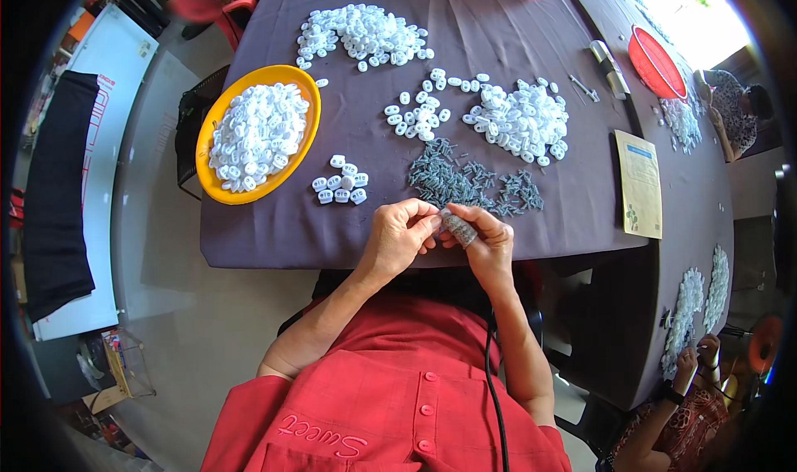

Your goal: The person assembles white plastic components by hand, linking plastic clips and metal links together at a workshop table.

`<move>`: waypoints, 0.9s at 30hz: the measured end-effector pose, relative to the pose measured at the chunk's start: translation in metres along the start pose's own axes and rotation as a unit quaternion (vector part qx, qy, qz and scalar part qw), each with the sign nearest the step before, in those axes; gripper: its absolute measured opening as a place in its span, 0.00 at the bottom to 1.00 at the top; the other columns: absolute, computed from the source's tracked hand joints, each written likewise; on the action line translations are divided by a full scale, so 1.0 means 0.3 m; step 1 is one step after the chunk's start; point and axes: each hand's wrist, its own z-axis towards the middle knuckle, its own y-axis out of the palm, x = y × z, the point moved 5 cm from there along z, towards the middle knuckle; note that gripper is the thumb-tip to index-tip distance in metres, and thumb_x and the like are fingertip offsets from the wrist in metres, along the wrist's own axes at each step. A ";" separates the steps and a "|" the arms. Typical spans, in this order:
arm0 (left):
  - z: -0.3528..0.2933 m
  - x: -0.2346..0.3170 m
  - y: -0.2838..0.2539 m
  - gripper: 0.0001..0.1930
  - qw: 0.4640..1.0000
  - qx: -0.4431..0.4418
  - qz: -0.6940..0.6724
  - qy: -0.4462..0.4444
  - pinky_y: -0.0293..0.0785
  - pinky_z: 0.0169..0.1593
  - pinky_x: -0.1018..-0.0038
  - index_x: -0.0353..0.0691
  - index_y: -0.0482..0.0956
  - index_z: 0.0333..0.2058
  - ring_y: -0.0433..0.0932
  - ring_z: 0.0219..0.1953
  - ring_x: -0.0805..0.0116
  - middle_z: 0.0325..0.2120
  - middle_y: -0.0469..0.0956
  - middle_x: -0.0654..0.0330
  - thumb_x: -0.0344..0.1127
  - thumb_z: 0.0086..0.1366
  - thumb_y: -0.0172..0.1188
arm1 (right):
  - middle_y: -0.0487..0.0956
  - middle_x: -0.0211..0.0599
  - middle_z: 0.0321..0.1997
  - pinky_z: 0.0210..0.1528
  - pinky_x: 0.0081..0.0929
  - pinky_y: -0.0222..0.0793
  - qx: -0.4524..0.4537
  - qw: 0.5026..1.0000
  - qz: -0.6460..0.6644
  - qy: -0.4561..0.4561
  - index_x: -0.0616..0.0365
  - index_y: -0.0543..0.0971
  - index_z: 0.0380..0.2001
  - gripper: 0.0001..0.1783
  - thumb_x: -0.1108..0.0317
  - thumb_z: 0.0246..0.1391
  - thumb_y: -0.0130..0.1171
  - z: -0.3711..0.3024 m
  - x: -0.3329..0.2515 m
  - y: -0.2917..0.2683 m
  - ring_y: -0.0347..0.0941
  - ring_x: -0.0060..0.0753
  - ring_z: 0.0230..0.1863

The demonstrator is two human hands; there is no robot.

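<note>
My left hand (400,238) and my right hand (488,241) meet at the table's near edge, fingertips pinched together. Between them is something small and pale, mostly hidden by the fingers. A grey, mottled wrapping (459,229) shows at a finger of my right hand. Just beyond the fingers lies a pile of small dark grey screws (448,177). Left of it, several white plastic pieces (340,183) stand in a small group. Loose white oval pieces with two holes (419,117) lie past the screws, beside a larger heap of them (519,122).
At the left edge stands a yellow bowl (309,140) full of white pieces; another heap (361,34) lies farther back. To the right are a brown envelope (638,185), a white-and-black tube (608,69) and red baskets (656,63). Two people (685,426) work along the right side.
</note>
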 end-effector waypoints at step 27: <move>0.006 -0.061 0.021 0.05 0.977 0.011 -0.197 -0.083 0.77 0.34 0.80 0.34 0.79 0.31 0.77 0.28 0.77 0.27 0.79 0.61 0.30 0.59 0.59 | 0.75 0.39 0.36 0.29 0.24 0.70 0.012 0.940 -0.250 -0.231 0.58 0.74 0.44 0.25 0.84 0.37 0.60 -0.012 -0.106 0.045 0.74 0.34 0.31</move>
